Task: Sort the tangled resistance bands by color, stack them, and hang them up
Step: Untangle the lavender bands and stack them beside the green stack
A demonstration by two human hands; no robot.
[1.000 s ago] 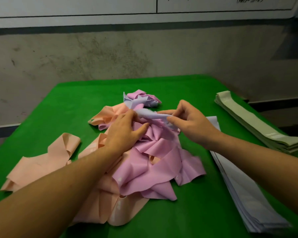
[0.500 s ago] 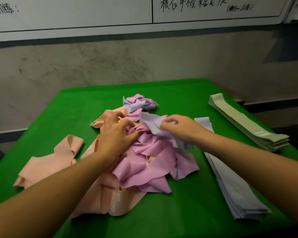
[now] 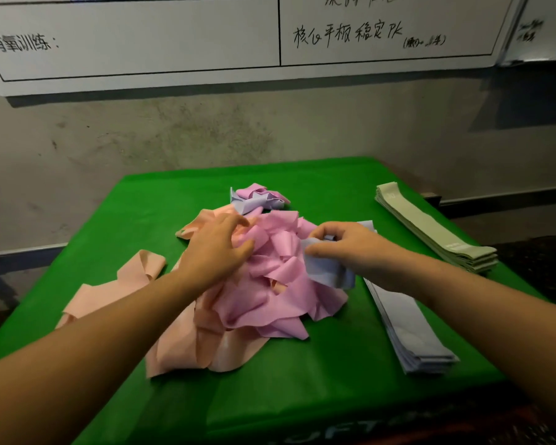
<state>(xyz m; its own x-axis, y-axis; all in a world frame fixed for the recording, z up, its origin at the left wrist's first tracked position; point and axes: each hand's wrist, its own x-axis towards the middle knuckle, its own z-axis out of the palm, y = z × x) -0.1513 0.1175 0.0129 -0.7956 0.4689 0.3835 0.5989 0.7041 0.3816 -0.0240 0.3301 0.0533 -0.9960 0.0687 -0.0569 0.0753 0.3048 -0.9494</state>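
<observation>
On the green table (image 3: 302, 364) lies one tangled heap of pink bands (image 3: 270, 284) and peach bands (image 3: 187, 342). The left hand (image 3: 215, 248) presses it with spread fingers; the right hand (image 3: 353, 248) pinches one lavender band (image 3: 325, 271). Two stacks sit right: lavender stack (image 3: 411, 332) and green stack (image 3: 437, 232).

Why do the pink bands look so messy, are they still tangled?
Tangled: the pink bands lie twisted in one crumpled heap, not stacked flat.
</observation>
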